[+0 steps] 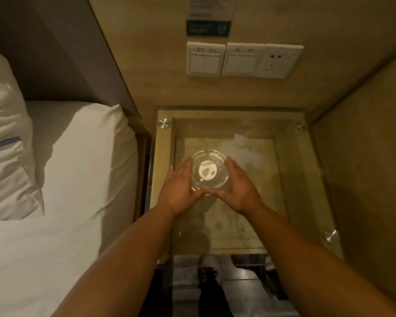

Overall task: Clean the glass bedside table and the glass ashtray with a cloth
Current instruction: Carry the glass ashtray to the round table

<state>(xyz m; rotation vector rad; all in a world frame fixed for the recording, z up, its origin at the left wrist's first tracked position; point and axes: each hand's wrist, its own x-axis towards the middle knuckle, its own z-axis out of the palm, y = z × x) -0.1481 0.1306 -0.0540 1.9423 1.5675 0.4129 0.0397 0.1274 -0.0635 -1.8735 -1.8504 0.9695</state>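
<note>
A round clear glass ashtray (209,172) with a white mark showing in its base is over the middle of the glass bedside table (293,179). My left hand (181,186) cups its left side and my right hand (238,186) cups its right side. The fingers run along the rim and both thumbs meet at its near edge. Whether the ashtray rests on the glass or is held just above it is unclear. No cloth is in view.
The table sits in a wooden niche, with metal studs (164,123) at the glass corners. A bed with white pillows (62,156) lies close on the left. Wall switches and a socket (242,59) are behind. A whitish patch (245,143) shows in the glass.
</note>
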